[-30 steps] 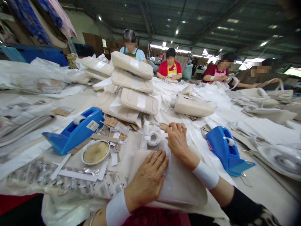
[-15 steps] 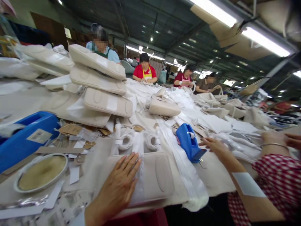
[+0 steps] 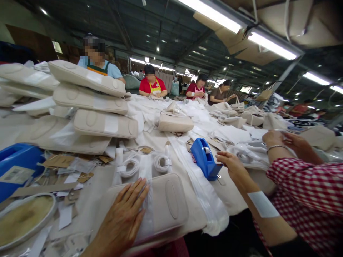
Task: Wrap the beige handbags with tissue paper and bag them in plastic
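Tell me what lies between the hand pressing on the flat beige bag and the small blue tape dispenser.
In the head view, between the left hand and the tape dispenser lie the beige bag and a clear plastic sleeve.

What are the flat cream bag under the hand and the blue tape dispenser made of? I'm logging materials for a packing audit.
The cream bag looks like matte faux or real leather, with smooth panels and an embossed oval; which one is unclear. The tape dispenser looks like glossy moulded plastic, with hard edges and an even blue colour.

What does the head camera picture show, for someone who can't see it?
The person's left hand lies flat on a cream padded bag on a crowded worktable, while their right hand reaches beside a blue tape dispenser. More bags are stacked behind.
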The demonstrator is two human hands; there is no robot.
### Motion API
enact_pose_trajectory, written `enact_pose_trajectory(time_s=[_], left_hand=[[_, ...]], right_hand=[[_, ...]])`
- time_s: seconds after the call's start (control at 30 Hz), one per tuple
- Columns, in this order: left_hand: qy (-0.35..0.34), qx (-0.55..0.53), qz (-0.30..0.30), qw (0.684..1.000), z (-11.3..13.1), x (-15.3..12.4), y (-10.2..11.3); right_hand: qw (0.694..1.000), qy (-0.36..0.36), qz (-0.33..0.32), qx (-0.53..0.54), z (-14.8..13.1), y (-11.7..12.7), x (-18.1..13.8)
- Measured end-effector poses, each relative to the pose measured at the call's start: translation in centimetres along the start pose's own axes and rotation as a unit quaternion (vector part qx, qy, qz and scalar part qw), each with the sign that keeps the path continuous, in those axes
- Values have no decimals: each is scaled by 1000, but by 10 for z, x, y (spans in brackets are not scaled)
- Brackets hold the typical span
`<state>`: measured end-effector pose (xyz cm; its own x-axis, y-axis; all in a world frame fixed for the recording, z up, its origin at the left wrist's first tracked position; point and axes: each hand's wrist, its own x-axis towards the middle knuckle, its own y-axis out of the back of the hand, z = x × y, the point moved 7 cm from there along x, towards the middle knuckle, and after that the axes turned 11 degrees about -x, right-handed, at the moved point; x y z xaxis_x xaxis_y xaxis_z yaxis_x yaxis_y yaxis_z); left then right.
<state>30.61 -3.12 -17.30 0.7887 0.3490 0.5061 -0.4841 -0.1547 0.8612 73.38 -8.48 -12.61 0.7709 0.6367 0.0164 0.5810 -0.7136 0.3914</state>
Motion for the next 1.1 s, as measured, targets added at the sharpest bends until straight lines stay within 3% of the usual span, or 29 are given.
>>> enact_pose_trajectory(time_s=[0.13,0.3,0.43,0.53,0.67,0.7,0.77,0.83,0.87,1.0,1.1], left_hand=[[-5,6,-8,1000,0,1,-1],[-9,-5,-13,1000,0,2,-2],[-11,-18,-11,1000,0,3,-2],[-1,-23,-9,1000,-1,2,-2],[31,-34,-32,998,1,-1,-1],[42,-43,-45,997,2,-2,-1],[66,-66,-73,993,3,-1,0],[87,-90,-93,988,2,0,0],[94,-100,-98,986,2,0,1],[103,-125,-110,981,3,0,2],[103,-134,-110,979,3,0,2]], right_hand=[[997,29,63,32,3,23,-32],[998,-16,60,-19,37,26,-63],[996,-34,43,-70,61,14,-60],[991,-29,45,-125,70,20,-52],[965,7,50,-256,56,40,-55],[948,44,51,-310,41,40,-58],[851,255,53,-455,-15,18,-73],[746,444,-16,-497,-70,-29,-100],[711,505,-64,-486,-94,-55,-113],[607,603,-268,-443,-162,-166,-154],[533,619,-365,-447,-172,-234,-168]])
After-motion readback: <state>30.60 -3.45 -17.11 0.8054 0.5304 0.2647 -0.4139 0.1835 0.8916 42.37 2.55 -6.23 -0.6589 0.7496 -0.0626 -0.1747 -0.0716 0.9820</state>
